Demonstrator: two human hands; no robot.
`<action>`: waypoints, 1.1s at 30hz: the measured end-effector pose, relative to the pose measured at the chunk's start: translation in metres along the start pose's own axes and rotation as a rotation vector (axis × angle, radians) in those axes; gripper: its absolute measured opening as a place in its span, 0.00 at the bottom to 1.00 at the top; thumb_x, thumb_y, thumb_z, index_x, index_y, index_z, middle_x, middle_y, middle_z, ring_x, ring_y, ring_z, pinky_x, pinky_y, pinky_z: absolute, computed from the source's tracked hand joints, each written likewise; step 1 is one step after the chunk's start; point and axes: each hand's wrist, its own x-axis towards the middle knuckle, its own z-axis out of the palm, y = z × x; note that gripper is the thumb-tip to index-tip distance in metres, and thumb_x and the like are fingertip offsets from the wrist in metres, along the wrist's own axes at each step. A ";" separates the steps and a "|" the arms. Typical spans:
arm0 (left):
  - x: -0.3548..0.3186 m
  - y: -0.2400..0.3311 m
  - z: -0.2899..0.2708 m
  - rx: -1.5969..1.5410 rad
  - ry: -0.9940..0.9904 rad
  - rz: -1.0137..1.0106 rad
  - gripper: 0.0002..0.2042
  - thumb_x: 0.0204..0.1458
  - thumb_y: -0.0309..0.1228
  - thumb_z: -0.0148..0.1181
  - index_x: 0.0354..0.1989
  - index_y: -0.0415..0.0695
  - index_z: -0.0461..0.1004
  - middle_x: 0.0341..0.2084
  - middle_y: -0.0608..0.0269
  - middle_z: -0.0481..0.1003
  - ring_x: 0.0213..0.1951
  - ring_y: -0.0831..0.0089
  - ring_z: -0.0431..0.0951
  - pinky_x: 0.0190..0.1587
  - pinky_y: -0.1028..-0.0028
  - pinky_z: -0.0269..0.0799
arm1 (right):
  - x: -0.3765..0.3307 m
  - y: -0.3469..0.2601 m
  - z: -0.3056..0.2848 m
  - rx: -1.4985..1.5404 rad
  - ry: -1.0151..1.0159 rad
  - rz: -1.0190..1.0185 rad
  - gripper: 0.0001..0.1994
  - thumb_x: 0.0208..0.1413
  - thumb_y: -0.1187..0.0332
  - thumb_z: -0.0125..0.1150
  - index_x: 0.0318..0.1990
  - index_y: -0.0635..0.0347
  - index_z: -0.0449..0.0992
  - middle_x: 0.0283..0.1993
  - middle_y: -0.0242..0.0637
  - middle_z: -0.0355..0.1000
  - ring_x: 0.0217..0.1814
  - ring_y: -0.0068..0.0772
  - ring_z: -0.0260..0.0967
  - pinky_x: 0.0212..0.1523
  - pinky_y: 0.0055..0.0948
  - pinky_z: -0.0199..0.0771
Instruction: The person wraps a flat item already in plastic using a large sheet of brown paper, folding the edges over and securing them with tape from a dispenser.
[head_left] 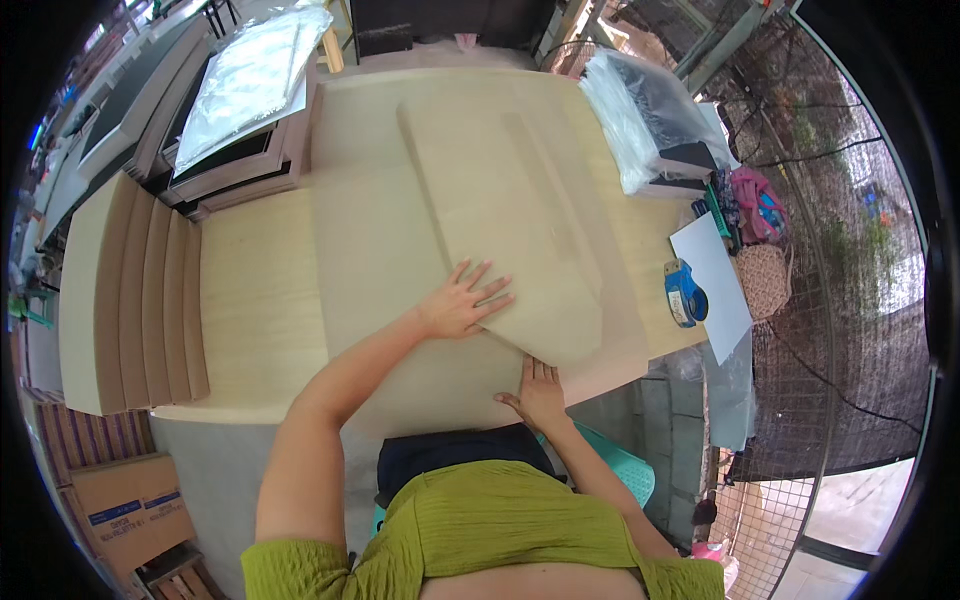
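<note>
From my end I take the large brown paper sheet (360,200) as my marker; it is spread across the bench (260,290), whose pale wood shows on both sides of it. On top of the sheet, over its middle and right part, lies a long brown paper piece (520,230), its far end set a little left of its near end. I see the left hand (460,303) palm down near the sheet's middle, opened wide with the fingers fanned apart, resting across the left edge of the paper piece and gripping nothing. The right hand (541,400) is at the near part of the sheet, its fingers straight and close together, the thumb standing well out to the left. Its fingertips meet the near corner of the paper piece; I cannot tell whether they press on top or slip under the edge. Left of the sheet I have a row of brown panels (130,300) standing side by side, and beyond them, by the sheet's far left corner, clear plastic packets (255,80) on a stack of boxes. By its far right corner sit more plastic sleeves (640,110). Right of the sheet, a blue tape dispenser (682,293) rests beside a white sheet (725,290), with a pink bag (755,205) and a round woven item (763,280) farther right.
</note>
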 end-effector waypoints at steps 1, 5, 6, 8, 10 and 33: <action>-0.001 -0.002 0.006 0.040 0.033 0.005 0.44 0.41 0.49 0.68 0.72 0.64 0.58 0.74 0.63 0.51 0.74 0.44 0.48 0.72 0.39 0.40 | 0.002 0.000 -0.003 0.015 0.011 -0.012 0.55 0.49 0.38 0.65 0.72 0.73 0.49 0.74 0.57 0.52 0.78 0.55 0.45 0.76 0.52 0.41; -0.005 0.001 0.022 0.071 0.110 -0.015 0.42 0.42 0.50 0.68 0.70 0.64 0.61 0.74 0.67 0.54 0.74 0.46 0.48 0.72 0.39 0.38 | 0.000 0.009 -0.008 0.008 0.065 -0.063 0.49 0.50 0.45 0.67 0.70 0.71 0.53 0.71 0.55 0.56 0.75 0.56 0.50 0.75 0.51 0.44; -0.005 0.000 0.024 0.062 0.129 -0.016 0.41 0.42 0.50 0.68 0.70 0.65 0.62 0.73 0.68 0.54 0.74 0.47 0.48 0.72 0.38 0.39 | 0.000 0.010 -0.008 -0.011 0.085 -0.083 0.47 0.50 0.47 0.68 0.70 0.70 0.55 0.70 0.54 0.58 0.74 0.56 0.52 0.74 0.51 0.46; -0.005 -0.001 0.026 0.040 0.167 -0.024 0.42 0.40 0.50 0.69 0.70 0.66 0.63 0.72 0.69 0.56 0.74 0.47 0.49 0.71 0.37 0.41 | -0.006 0.006 -0.005 0.136 0.263 -0.195 0.42 0.53 0.53 0.69 0.69 0.69 0.59 0.65 0.49 0.65 0.69 0.50 0.59 0.71 0.48 0.52; -0.004 0.001 0.028 0.011 0.201 -0.030 0.43 0.39 0.48 0.72 0.69 0.67 0.63 0.71 0.70 0.59 0.72 0.47 0.53 0.69 0.36 0.46 | -0.006 -0.007 -0.005 0.539 0.269 -0.143 0.36 0.55 0.57 0.68 0.67 0.67 0.63 0.58 0.42 0.70 0.62 0.42 0.64 0.66 0.43 0.59; 0.001 0.022 0.016 0.073 0.148 -0.154 0.45 0.35 0.38 0.71 0.69 0.76 0.62 0.74 0.71 0.53 0.75 0.54 0.48 0.72 0.42 0.39 | 0.008 0.059 0.003 2.422 0.470 0.897 0.07 0.63 0.64 0.61 0.34 0.51 0.72 0.19 0.23 0.58 0.18 0.19 0.54 0.18 0.20 0.55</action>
